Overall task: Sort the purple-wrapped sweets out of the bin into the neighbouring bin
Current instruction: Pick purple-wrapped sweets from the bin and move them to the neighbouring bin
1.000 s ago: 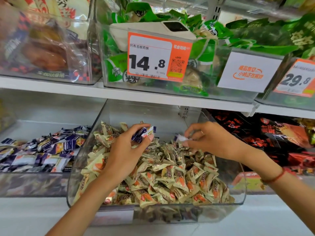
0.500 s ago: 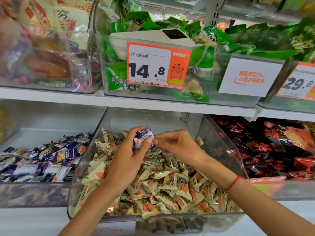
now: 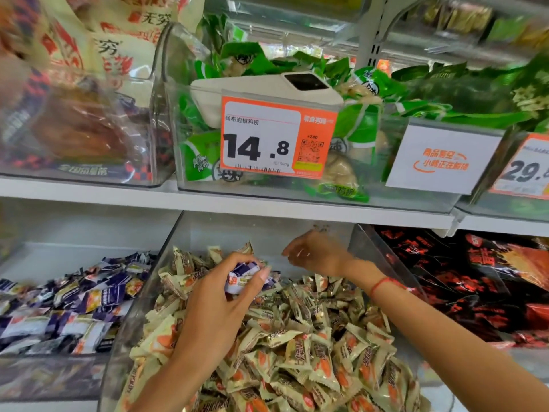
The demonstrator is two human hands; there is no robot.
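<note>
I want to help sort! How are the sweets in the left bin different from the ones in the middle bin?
The left bin's sweets wear purple and white wrappers; the middle bin's sweets are cream with orange. The left heap lies low; the middle heap is bigger and fuller. Both are small pillow-shaped packets in clear bins. The left hand holds purple ones.

The middle bin [image 3: 374, 251] stands on the lower shelf, heaped with sweets [image 3: 297, 346]. The neighbouring bin [image 3: 44, 379] sits just left of it. Above, on the upper shelf [image 3: 89, 193], a bin carries a price tag [image 3: 276, 138] on its front.
</note>
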